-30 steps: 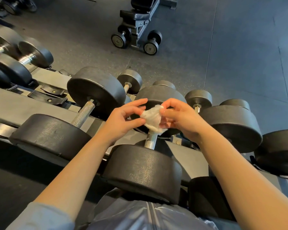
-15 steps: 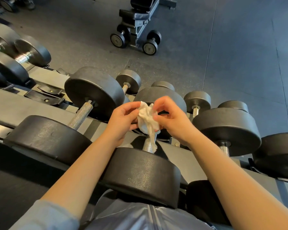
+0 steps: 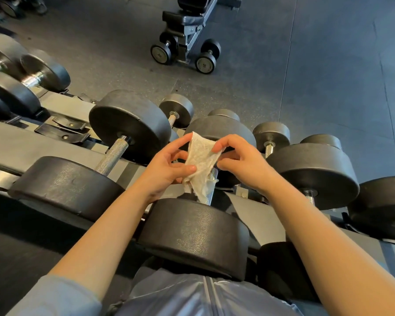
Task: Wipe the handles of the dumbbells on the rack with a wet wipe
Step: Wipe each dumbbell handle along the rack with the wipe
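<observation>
One wet wipe [image 3: 201, 165] hangs over the middle dumbbell's handle [image 3: 211, 188], pinched by two hands: left hand [image 3: 167, 166] and right hand [image 3: 242, 164]. Two dumbbells [image 3: 203, 57] rest under one bench [image 3: 189, 23].

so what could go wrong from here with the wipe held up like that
The wet wipe is only pinched at its edges by the left hand and right hand, so it could slip free or tear as it is spread. It also hangs above the handle rather than wrapped round it, so a careless pass may miss part of the metal.
</observation>
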